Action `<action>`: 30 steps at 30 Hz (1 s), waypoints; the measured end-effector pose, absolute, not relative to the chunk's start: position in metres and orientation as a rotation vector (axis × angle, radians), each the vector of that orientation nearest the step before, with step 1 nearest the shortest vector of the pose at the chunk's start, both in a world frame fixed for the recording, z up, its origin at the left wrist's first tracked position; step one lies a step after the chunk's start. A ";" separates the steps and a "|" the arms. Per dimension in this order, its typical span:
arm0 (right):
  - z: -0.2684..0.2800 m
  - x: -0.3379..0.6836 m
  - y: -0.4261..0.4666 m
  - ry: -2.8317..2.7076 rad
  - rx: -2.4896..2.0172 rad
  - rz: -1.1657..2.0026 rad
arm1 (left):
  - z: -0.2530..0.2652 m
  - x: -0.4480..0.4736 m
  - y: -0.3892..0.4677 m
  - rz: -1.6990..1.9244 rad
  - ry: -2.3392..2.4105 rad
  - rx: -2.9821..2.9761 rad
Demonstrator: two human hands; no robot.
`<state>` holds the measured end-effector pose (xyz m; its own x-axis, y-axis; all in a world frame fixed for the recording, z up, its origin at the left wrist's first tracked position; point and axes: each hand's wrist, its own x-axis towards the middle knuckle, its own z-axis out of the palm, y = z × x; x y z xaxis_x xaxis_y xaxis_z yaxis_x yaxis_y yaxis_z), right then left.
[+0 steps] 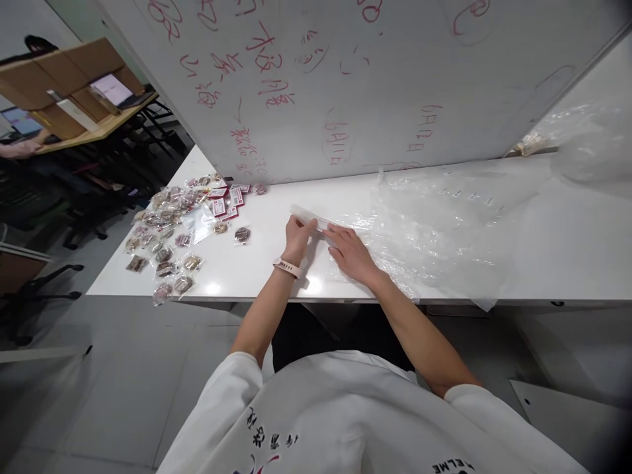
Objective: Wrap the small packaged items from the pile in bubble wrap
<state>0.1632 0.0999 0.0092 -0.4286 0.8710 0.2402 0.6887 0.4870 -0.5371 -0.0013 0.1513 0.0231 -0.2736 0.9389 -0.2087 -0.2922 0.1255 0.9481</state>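
Note:
On the white table (pixel 553 243), a folded strip of clear plastic bag (pixel 305 212) lies in front of me. My left hand (pixel 298 238) pinches its near edge between thumb and fingers; a pale band circles that wrist. My right hand (pixel 351 252) rests on the plastic just to the right, fingers stretched out toward the left hand and thumb apart. Under and beyond the right hand spreads a heap of crumpled clear plastic bags (pixel 434 230). What the left fingers cover is partly hidden.
Many small wrapped packets (pixel 168 204) are piled at the table's left, with red-and-white labelled cards (pixel 237 196) among them. A whiteboard (pixel 316 85) with red writing stands along the back. At far left, a person's hand (pixel 22 148) is near a laptop (pixel 20 122).

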 end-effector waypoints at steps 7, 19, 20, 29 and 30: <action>0.007 0.161 0.099 -2.264 -1.280 0.461 | 0.018 0.004 0.163 1.369 1.172 0.436; 0.006 0.156 0.098 -1.838 -1.281 0.349 | 0.024 -0.010 0.157 1.345 0.966 0.382; 0.007 0.157 0.098 -1.768 -1.337 0.363 | 0.025 -0.012 0.156 1.357 0.941 0.371; 0.011 0.155 0.108 -1.436 -1.133 1.101 | 0.033 -0.006 0.145 1.300 0.783 0.418; 0.010 0.153 0.109 -1.437 -1.144 1.054 | 0.032 -0.002 0.143 1.312 0.801 0.467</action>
